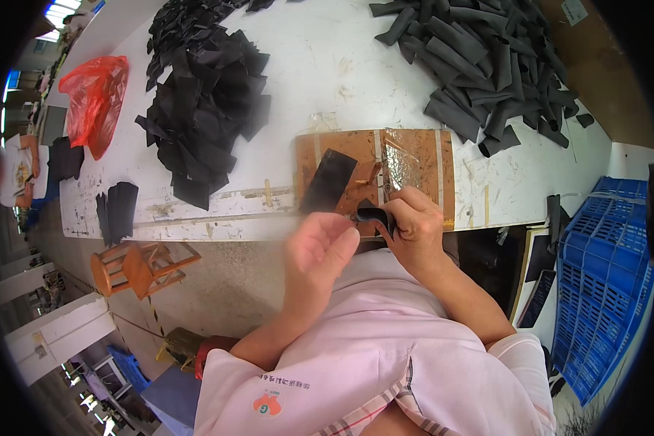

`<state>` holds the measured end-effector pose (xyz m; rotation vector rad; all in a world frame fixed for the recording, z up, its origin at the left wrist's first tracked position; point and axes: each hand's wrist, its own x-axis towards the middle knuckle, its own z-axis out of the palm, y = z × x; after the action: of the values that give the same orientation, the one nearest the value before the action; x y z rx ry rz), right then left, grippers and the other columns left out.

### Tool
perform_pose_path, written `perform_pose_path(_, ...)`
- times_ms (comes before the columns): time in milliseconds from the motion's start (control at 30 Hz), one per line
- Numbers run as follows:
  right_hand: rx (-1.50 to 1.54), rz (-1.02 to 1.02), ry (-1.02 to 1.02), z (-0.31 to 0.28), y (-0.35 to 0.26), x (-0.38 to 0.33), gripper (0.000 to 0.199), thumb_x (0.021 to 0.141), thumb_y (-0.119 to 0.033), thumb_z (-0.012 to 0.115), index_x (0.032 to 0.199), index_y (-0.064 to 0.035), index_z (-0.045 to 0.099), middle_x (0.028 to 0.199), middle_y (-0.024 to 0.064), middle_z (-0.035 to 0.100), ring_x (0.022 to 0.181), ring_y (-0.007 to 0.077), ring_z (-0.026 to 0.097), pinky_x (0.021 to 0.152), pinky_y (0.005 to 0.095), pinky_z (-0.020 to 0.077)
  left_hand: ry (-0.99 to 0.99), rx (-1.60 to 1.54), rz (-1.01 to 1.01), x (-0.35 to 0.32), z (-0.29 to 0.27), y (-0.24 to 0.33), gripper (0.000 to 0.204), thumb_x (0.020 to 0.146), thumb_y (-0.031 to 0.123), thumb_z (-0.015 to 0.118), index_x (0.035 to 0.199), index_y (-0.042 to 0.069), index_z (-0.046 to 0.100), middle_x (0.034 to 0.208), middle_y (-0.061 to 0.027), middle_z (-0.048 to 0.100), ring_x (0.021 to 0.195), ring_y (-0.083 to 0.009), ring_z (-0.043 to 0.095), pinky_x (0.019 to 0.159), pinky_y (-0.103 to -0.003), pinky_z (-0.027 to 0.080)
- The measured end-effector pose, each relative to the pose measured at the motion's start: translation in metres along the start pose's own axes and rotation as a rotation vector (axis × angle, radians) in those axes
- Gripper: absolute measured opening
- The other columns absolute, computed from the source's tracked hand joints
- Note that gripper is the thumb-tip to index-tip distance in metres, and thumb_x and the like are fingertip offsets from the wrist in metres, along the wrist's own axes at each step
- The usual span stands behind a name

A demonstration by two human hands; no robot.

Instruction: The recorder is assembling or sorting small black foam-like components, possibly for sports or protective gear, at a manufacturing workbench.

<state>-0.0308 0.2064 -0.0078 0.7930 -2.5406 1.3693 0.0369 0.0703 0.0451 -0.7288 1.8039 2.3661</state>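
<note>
A curled strip of black sheet material is gripped in my right hand, its fingers closed around one end at the table's front edge. My left hand is just to the left, fingers curled toward the strip's free edge. It is smeared by motion, so whether it pinches the strip is unclear. Below both is a brown cardboard sheet with clear tape across it. A flat black rectangular piece lies on the cardboard, beyond my left hand.
Flat black pieces heap at the table's left, rolled black pieces at far right. A red plastic bag lies far left near smaller black pieces. Wooden stool, blue crates and a person are around the table.
</note>
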Motion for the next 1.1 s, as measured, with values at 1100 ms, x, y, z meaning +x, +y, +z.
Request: perform_pose_path(1100, 0.946, 0.644, -0.191, 0.0, -0.001, 0.009, 0.007, 0.067, 0.0, 0.066, 0.07, -0.0001, 0.06, 0.064, -0.0016, 0.05, 0.051, 0.0048, 0.042, 0.045, 0.0191, 0.033, -0.165, -0.473, -0.08, 0.036, -0.01, -0.014, 0.023, 0.069, -0.006, 0.055, 0.089, 0.001, 0.046, 0.069, -0.0035, 0.052, 0.046, -0.0009, 0.037, 0.036, -0.017, 0.024)
